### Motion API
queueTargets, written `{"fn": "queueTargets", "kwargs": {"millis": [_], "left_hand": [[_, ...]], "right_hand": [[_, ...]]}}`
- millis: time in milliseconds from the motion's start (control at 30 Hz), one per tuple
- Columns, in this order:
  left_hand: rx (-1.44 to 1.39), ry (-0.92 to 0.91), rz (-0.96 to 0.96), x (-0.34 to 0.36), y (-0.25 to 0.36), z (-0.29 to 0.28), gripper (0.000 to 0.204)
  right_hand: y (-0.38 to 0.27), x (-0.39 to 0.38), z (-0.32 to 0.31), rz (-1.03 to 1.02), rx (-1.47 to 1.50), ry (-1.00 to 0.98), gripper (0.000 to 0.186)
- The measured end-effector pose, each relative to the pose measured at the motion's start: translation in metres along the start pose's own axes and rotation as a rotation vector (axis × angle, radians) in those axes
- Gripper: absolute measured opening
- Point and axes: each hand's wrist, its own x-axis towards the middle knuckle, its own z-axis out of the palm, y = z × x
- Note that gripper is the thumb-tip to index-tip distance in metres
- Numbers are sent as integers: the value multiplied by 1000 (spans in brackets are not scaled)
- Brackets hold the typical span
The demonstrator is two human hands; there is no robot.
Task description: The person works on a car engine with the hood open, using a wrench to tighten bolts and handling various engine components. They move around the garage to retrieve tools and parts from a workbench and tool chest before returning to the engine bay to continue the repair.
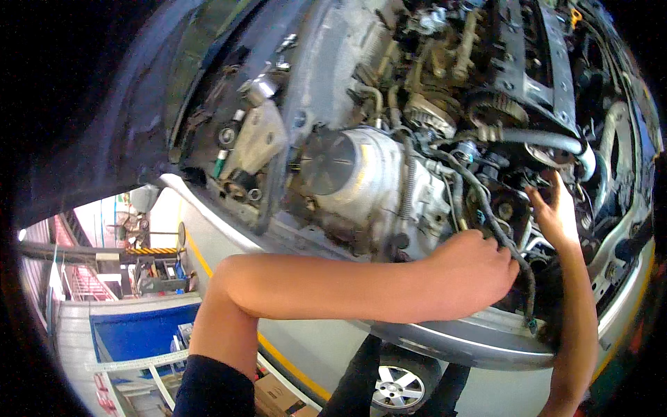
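The black cable (490, 214) lies between the two hands, its long axis slanting from the engine (526, 87) toward the car's front edge. The left hand (476, 267), curled like a fist, is nearer, at the cable's left and perhaps touching it; what it grips cannot be told. The right hand (558, 219), thumb and finger parted, reaches in at the cable's right.

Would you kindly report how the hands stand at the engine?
Left hand curled beside black hose, grip unclear. Right hand near grey hose, contact unclear. Black hose between them, possibly obstructing.
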Motion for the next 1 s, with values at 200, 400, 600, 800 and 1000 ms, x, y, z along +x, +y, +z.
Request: {"fn": "queueTargets", "kwargs": {"millis": [200,400,600,800,1000], "left_hand": [[-39,26,-11,0,-2,6,19],[-26,-64,-67,6,-12,-10,20],[-344,196,-225,33,-36,-5,27],[-494,219,-605,107,-77,50,36],[-730,490,-927,175,-140,131,50]], "right_hand": [[7,9,-7,196,288,51,49],[7,18,-17,266,301,165,49],[48,44,-7,167,274,219,36],[55,45,11,-289,-366,492,30],[39,48,23,-204,-323,553,37]]}}
